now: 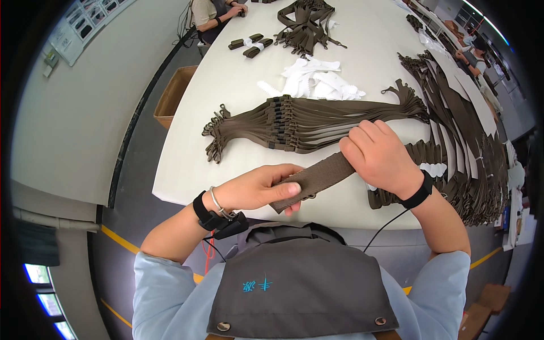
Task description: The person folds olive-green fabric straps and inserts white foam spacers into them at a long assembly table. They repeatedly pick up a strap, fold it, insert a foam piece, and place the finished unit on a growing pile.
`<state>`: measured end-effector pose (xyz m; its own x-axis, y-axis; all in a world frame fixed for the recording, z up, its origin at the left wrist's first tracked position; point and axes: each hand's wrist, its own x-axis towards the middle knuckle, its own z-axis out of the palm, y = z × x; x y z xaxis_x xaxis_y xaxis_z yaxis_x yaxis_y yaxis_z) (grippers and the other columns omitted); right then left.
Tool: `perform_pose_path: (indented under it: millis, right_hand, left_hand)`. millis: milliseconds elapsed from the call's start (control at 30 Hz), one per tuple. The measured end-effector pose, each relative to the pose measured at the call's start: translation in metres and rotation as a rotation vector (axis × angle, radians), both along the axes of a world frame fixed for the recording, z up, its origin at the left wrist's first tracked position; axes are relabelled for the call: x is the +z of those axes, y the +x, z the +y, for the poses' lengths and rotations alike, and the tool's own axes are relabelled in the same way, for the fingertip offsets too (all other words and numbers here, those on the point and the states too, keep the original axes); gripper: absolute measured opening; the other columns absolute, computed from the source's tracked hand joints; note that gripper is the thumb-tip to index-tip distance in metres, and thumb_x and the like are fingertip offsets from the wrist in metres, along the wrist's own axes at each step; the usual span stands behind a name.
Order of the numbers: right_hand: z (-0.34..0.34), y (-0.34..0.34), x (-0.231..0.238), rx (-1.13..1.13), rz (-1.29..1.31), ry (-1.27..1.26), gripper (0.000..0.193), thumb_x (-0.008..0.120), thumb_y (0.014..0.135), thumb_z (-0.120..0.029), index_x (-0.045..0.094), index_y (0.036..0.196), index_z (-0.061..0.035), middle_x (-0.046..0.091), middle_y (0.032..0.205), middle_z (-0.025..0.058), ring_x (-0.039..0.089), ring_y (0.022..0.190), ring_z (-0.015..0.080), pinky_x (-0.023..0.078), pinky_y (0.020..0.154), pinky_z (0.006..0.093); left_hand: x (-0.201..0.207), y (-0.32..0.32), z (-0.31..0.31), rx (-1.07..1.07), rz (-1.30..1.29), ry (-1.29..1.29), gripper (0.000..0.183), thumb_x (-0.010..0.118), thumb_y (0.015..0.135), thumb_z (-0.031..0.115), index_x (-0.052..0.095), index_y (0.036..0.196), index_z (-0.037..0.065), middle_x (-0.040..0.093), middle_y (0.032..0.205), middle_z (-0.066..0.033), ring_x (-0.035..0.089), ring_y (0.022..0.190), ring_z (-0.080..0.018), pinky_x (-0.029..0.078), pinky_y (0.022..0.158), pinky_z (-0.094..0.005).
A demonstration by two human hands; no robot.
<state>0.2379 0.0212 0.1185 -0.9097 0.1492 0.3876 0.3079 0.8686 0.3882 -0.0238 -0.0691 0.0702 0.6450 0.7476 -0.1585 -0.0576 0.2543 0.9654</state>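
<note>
A wide brown webbing strap (322,177) is stretched between my two hands near the front edge of the table. My left hand (271,187) pinches its lower left end, thumb on top and fingers underneath. A small dark piece shows at the strap's lower edge by those fingertips. My right hand (378,156) is closed in a fist round the upper right end, which it hides. Just beyond lies a fanned row of brown straps (255,126) with dark buckles in the middle and hooks at the left end.
White strips (317,79) lie in a heap behind the row. Many brown straps (470,147) hang over the table's right side, beside rolled bundles (385,198). More straps (306,28) and two small rolls (252,45) sit farther back. A cardboard box (175,96) stands left; a person (218,17) works far left.
</note>
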Motion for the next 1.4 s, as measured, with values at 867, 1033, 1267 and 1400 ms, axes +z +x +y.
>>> perform_pose_path:
  millis: [867, 1033, 1267, 1400]
  right_hand:
    - [-0.039, -0.046, -0.079, 0.477, 1.116, -1.931, 0.068, 0.061, 0.091, -0.059, 0.047, 0.134, -0.0075, 0.057, 0.132, 0.0222, 0.043, 0.137, 0.0379, 0.036, 0.113, 0.0494]
    - [-0.036, -0.040, -0.068, 0.391, 1.258, -1.841, 0.045, 0.056, 0.098, -0.045, 0.057, 0.107, -0.0008, 0.068, 0.105, 0.0227, 0.059, 0.121, 0.0404, 0.038, 0.111, 0.0530]
    - [-0.033, -0.020, -0.055, 0.251, 1.069, -1.916, 0.025, 0.056, 0.099, -0.020, 0.058, 0.104, 0.0037, 0.063, 0.083, 0.0102, 0.062, 0.068, 0.0170, 0.058, 0.072, 0.0365]
    - [-0.047, -0.034, -0.058, 0.107, 0.836, -2.026, 0.011, 0.058, 0.097, -0.008, 0.059, 0.105, -0.0002, 0.063, 0.082, 0.0071, 0.061, 0.068, 0.0135, 0.054, 0.067, 0.0303]
  left_hand:
    - [-0.009, 0.059, -0.004, 0.424, 0.484, 0.862, 0.042, 0.070, 0.091, 0.019, 0.048, 0.117, -0.005, 0.067, 0.081, -0.0176, 0.068, 0.068, -0.0321, 0.053, 0.059, -0.0375]
    - [-0.014, 0.069, -0.002, 0.364, 0.407, 0.575, 0.037, 0.069, 0.093, 0.022, 0.052, 0.110, -0.007, 0.068, 0.083, -0.0192, 0.068, 0.067, -0.0327, 0.054, 0.061, -0.0367]
    - [0.007, 0.023, 0.033, 0.295, 0.305, 0.666, 0.091, 0.085, 0.075, 0.041, 0.040, 0.139, -0.004, 0.054, 0.133, -0.0240, 0.055, 0.126, -0.0323, 0.044, 0.106, -0.0406]
    - [0.048, 0.047, 0.053, 0.328, -0.391, 0.374, 0.078, 0.079, 0.085, 0.028, 0.036, 0.144, 0.001, 0.060, 0.125, -0.0189, 0.059, 0.119, -0.0287, 0.046, 0.102, -0.0415]
